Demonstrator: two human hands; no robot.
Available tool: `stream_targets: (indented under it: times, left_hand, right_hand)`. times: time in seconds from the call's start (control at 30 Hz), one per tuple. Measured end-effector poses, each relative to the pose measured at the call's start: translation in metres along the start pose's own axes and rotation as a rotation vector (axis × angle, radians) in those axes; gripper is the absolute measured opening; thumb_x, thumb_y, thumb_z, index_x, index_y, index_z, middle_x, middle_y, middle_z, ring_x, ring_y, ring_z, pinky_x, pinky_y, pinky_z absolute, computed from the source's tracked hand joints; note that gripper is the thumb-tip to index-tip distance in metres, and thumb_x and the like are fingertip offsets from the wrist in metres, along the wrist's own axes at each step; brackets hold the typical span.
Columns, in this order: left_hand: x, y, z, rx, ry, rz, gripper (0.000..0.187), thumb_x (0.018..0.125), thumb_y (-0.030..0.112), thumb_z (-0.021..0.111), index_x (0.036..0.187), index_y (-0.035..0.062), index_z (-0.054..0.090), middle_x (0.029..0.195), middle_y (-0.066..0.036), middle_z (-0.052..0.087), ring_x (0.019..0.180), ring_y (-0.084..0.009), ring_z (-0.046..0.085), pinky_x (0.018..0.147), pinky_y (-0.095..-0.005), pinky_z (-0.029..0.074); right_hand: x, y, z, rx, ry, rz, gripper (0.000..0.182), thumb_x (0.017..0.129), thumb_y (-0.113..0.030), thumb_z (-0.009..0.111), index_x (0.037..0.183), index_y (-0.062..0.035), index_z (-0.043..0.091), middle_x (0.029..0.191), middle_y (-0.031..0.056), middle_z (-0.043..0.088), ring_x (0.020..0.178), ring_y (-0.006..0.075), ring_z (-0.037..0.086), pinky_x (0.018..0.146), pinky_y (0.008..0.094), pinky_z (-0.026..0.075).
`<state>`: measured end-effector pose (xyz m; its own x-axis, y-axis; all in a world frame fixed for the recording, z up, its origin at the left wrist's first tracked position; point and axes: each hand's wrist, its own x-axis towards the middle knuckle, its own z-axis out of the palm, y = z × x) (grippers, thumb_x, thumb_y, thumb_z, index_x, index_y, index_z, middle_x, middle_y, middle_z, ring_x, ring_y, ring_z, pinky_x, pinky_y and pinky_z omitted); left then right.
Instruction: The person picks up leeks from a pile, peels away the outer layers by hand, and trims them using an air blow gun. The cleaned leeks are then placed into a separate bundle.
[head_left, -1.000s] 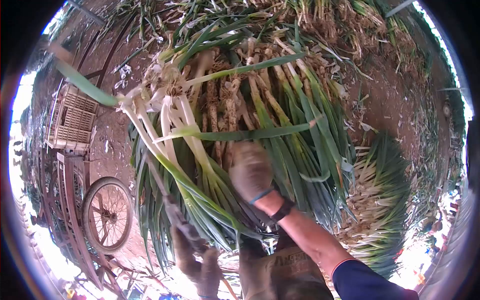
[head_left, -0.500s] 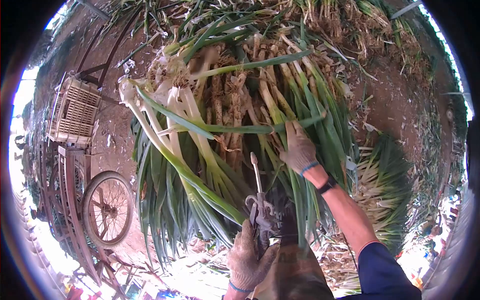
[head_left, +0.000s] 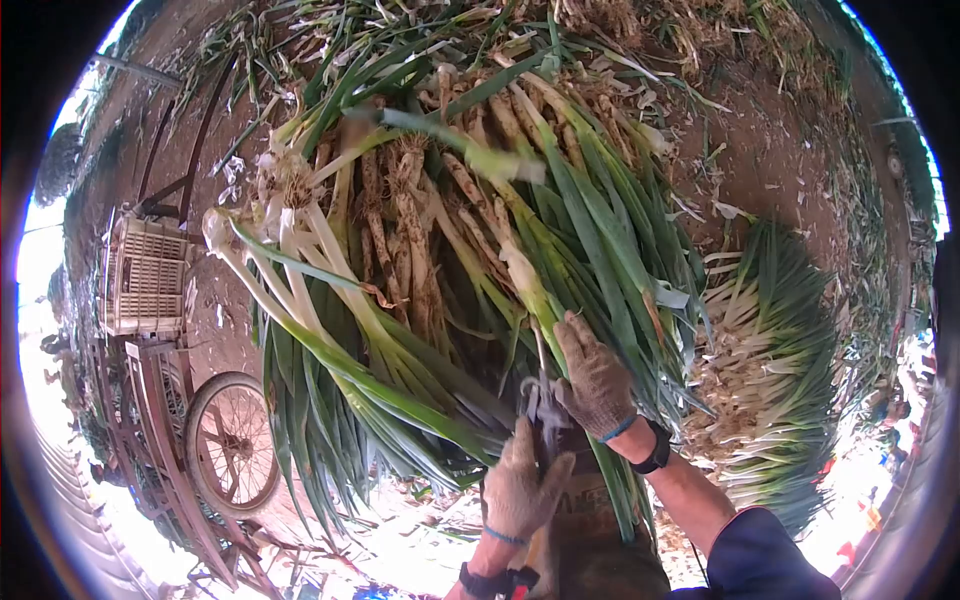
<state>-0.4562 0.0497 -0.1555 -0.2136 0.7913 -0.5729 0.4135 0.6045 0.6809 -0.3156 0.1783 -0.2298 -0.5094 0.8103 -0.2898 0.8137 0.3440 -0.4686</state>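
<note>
Now right hand nearer shears.

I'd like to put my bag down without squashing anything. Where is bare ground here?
Bare soil lies between the big leek heap and the smaller pile, and beside the crate. Around both hands, left and right, and the shears, leaves crowd everything.

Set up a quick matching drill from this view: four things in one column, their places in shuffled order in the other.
Things:
1. crate
2. wheel
3. trimmed pile
4. scissors

Places:
A. between the gloved left hand and right hand
B. far left on the dirt
C. right of the large bundle
D. lower left, below the crate

Pairs: 1-B, 2-D, 3-C, 4-A
</note>
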Motion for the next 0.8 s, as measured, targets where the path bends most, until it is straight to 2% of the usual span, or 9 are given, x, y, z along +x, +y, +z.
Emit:
stream_targets:
  times: [0.13, 0.2, 0.33, 0.43, 0.5, 0.57, 0.7, 0.77, 0.8]
  left_hand:
    - [0.076, 0.014, -0.004, 0.026, 0.090, 0.039, 0.046, 0.092, 0.028, 0.076, 0.126, 0.0009, 0.059, 0.091, -0.021, 0.071, 0.084, -0.0401, 0.073, 0.074, -0.0480, 0.056]
    - [0.113, 0.020, -0.010, 0.060, 0.103, 0.009, 0.035, 0.095, 0.030, 0.072, 0.112, 0.0019, 0.059, 0.082, -0.018, 0.067, 0.073, -0.0340, 0.067, 0.070, -0.0442, 0.054]
    - [0.141, 0.031, -0.025, -0.279, 0.055, -0.100, 0.035, 0.098, 0.027, 0.070, 0.118, -0.0014, 0.066, 0.081, -0.006, 0.065, 0.072, -0.0141, 0.059, 0.066, -0.0355, 0.050]
    - [0.091, 0.032, -0.025, -0.323, 0.059, -0.073, 0.039, 0.097, 0.021, 0.071, 0.129, -0.0007, 0.066, 0.091, -0.008, 0.069, 0.080, -0.0165, 0.062, 0.074, -0.0342, 0.054]
    - [0.044, 0.026, -0.011, -0.359, 0.082, 0.004, 0.053, 0.094, 0.018, 0.075, 0.141, -0.0029, 0.062, 0.105, -0.015, 0.072, 0.093, -0.0218, 0.068, 0.087, -0.0356, 0.057]
    - [-0.002, 0.019, -0.004, -0.193, -0.114, -0.050, 0.070, 0.091, 0.017, 0.078, 0.152, -0.0063, 0.052, 0.120, -0.022, 0.072, 0.107, -0.0271, 0.071, 0.098, -0.0383, 0.056]
    - [-0.051, 0.004, 0.021, -0.137, -0.163, -0.023, 0.084, 0.093, 0.031, 0.080, 0.155, -0.0119, 0.043, 0.130, -0.032, 0.068, 0.117, -0.0412, 0.072, 0.100, -0.0431, 0.057]
    - [-0.049, 0.005, 0.020, -0.156, -0.209, -0.074, 0.090, 0.093, 0.041, 0.081, 0.154, -0.0147, 0.043, 0.135, -0.038, 0.065, 0.122, -0.0468, 0.070, 0.102, -0.0454, 0.057]
    - [-0.042, -0.001, 0.024, -0.174, -0.124, -0.042, 0.081, 0.093, 0.038, 0.081, 0.151, -0.0100, 0.049, 0.130, -0.033, 0.069, 0.117, -0.0455, 0.072, 0.099, -0.0451, 0.058]
  right_hand:
    - [-0.002, 0.022, 0.021, 0.122, 0.065, 0.014, 0.076, 0.079, -0.007, 0.069, 0.152, 0.0014, 0.047, 0.151, 0.0259, 0.057, 0.126, 0.0440, 0.064, 0.108, 0.0490, 0.053]
    - [-0.001, 0.024, 0.013, 0.252, -0.005, 0.087, 0.079, 0.079, -0.008, 0.070, 0.154, 0.0037, 0.046, 0.152, 0.0261, 0.056, 0.127, 0.0434, 0.064, 0.110, 0.0466, 0.053]
    - [0.006, 0.058, 0.016, 0.499, -0.035, 0.078, 0.089, 0.080, -0.011, 0.074, 0.160, 0.0050, 0.037, 0.150, 0.0236, 0.058, 0.128, 0.0363, 0.067, 0.109, 0.0410, 0.055]
    - [0.012, 0.082, 0.009, 1.423, -0.271, 0.328, 0.096, 0.080, -0.016, 0.077, 0.163, 0.0039, 0.033, 0.147, 0.0198, 0.060, 0.124, 0.0303, 0.070, 0.105, 0.0381, 0.058]
    - [0.018, 0.089, 0.001, 1.542, -0.374, 0.375, 0.095, 0.080, -0.020, 0.080, 0.162, 0.0019, 0.037, 0.139, 0.0172, 0.062, 0.117, 0.0296, 0.073, 0.100, 0.0373, 0.061]
    - [0.016, 0.086, -0.012, 1.718, -0.427, 0.434, 0.095, 0.080, -0.021, 0.081, 0.162, 0.0013, 0.038, 0.136, 0.0171, 0.063, 0.114, 0.0306, 0.075, 0.099, 0.0368, 0.062]
    - [0.012, 0.087, 0.007, 1.618, -0.476, 0.478, 0.097, 0.077, -0.032, 0.083, 0.158, 0.0006, 0.042, 0.124, 0.0151, 0.068, 0.112, 0.0321, 0.075, 0.097, 0.0401, 0.062]
    - [0.007, 0.100, 0.031, 1.476, -0.386, 0.448, 0.095, 0.075, -0.038, 0.087, 0.152, 0.0024, 0.048, 0.120, 0.0140, 0.071, 0.116, 0.0271, 0.072, 0.100, 0.0383, 0.058]
    - [0.005, 0.109, 0.041, 1.367, -0.355, 0.410, 0.094, 0.074, -0.038, 0.088, 0.150, 0.0029, 0.050, 0.120, 0.0138, 0.072, 0.118, 0.0254, 0.070, 0.101, 0.0371, 0.057]
